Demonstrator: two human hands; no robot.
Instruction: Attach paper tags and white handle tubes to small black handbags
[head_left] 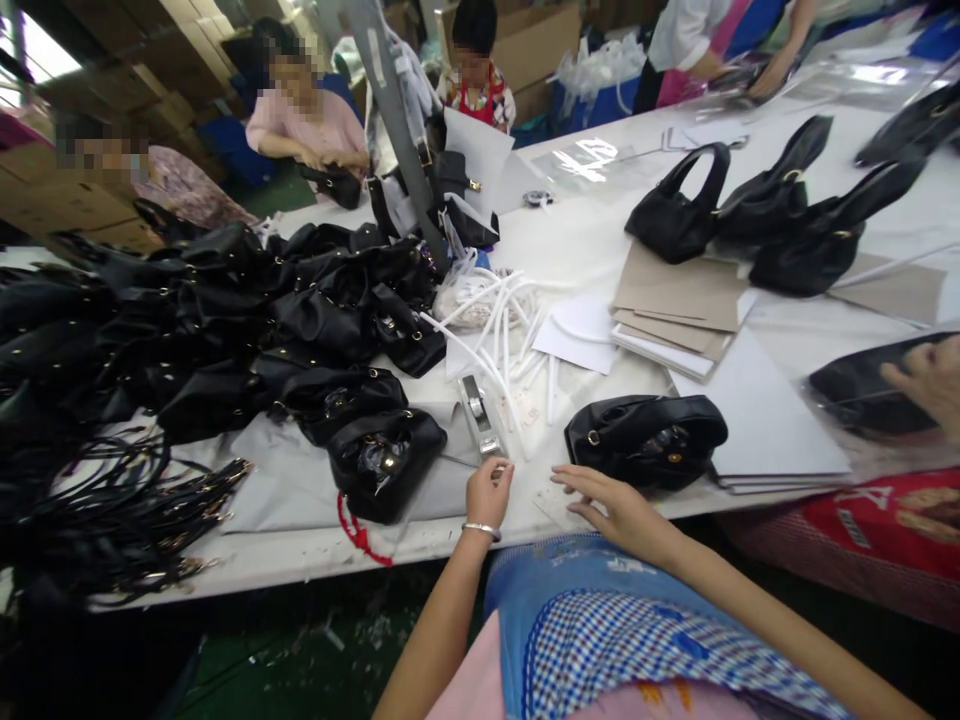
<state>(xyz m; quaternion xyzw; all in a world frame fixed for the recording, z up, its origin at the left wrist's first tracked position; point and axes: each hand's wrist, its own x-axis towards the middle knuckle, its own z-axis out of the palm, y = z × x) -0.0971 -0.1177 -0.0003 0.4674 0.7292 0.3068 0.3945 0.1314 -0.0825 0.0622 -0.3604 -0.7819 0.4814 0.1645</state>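
My left hand (489, 495), with a bracelet at the wrist, is closed with its fingertips pinched together. Anything between those fingertips is too small to make out. Just beyond it lies a narrow grey metal holder (478, 415) that looks like a tape dispenser; I cannot tell whether the fingers touch it. My right hand (622, 510) is open, fingers stretched out over the table edge, in front of a black handbag (641, 440) with gold rings. Left of my left hand sits another black handbag (384, 460) with clear plastic in its opening.
Black handbags (217, 300) are heaped on the left, straps (150, 510) beside them. White tubes (499, 340) lie mid-table around a grey post (401, 130). Cardboard sheets (675, 285) and several bags fill the right. A co-worker's hand (930, 380) touches a bag; other people work across the table.
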